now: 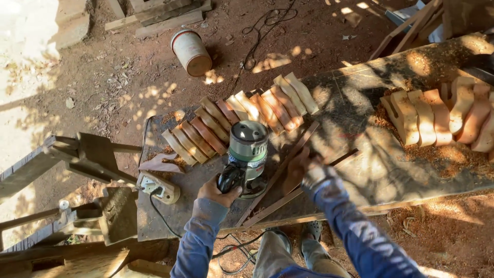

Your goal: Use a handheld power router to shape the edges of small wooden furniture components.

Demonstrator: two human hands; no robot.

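The left hand (215, 191) grips the handle of the green router (247, 157); the right hand (297, 167) presses flat on a wooden piece (288, 154) beside it.

A green and silver electric router with a black side handle (247, 157) stands upright on the dusty wooden workbench (360, 170), near its front edge and toward its left end, the round silver cap facing up. A small curved piece of reddish-brown wood (294, 172) lies flat just right of it, set between two thin wooden guide strips (280, 172) that run slantwise toward the front edge.
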